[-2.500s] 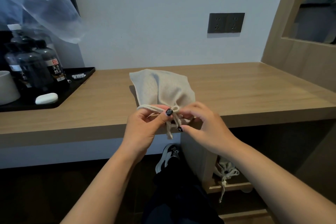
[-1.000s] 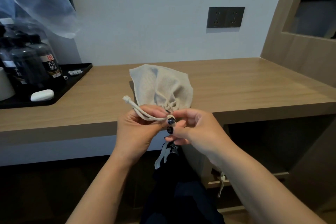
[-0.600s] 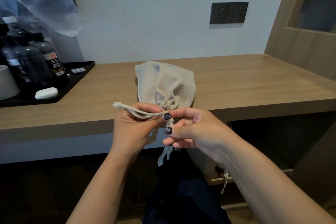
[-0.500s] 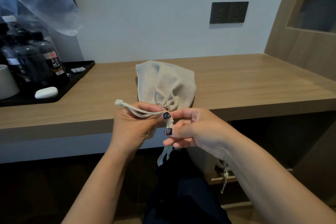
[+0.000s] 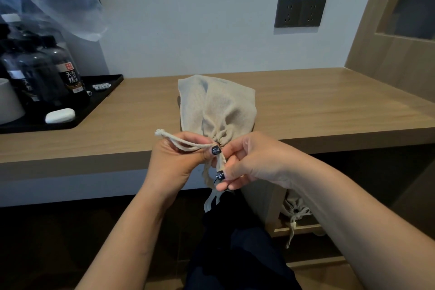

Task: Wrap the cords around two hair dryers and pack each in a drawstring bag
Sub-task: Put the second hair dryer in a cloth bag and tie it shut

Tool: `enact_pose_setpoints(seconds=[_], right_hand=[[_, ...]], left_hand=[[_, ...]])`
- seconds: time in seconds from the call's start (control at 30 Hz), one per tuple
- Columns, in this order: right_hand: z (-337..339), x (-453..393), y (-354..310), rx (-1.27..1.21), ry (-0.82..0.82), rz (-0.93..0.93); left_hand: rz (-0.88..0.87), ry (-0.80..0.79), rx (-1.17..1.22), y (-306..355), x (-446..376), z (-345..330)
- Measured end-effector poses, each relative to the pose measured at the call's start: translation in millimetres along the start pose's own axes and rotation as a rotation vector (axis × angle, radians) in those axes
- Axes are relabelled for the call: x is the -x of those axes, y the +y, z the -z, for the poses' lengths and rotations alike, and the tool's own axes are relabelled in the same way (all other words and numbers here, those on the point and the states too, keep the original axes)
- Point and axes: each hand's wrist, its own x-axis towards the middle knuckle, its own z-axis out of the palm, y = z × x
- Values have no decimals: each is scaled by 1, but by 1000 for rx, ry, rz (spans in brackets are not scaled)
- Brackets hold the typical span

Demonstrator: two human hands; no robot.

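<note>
A beige drawstring bag (image 5: 217, 103), its mouth cinched shut, bulges at the front edge of the table (image 5: 329, 110); its cream cords (image 5: 186, 143) stretch leftward and hang below that edge.

Two bare forearms, no sleeves in view; left hand (image 5: 179, 162) and right hand (image 5: 254, 160) without rings or wristbands, thumbnails painted dark, glossy navy-black with faint pale speckles; dark trousers below, a dark shoe with pale sole edge.
</note>
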Motion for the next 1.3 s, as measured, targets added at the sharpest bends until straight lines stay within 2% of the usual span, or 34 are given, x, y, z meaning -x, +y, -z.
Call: enact_pose_setpoints(seconds=[0.17, 0.27, 0.43, 0.6, 0.7, 0.83, 1.03, 1.3], right_hand=[[0, -4, 1, 62, 52, 16], [-3, -6, 2, 306, 227, 93], [-10, -8, 11, 675, 474, 335], [-8, -7, 21, 883, 501, 496], [-2, -7, 22, 733, 402, 510], [4, -6, 22, 530, 324, 434], [6, -3, 22, 511, 277, 416], [12, 2, 17, 421, 234, 394]], left_hand=[[14, 34, 15, -5, -1, 5], [1, 29, 27, -6, 0, 4], [-11, 46, 106, -12, 3, 6], [-32, 66, 127, -17, 6, 4], [-61, 98, 109, -18, 8, 4], [-61, 90, 36, -24, 12, 1], [-82, 91, -114, -36, 16, -5], [-123, 34, 47, -43, 17, -23]])
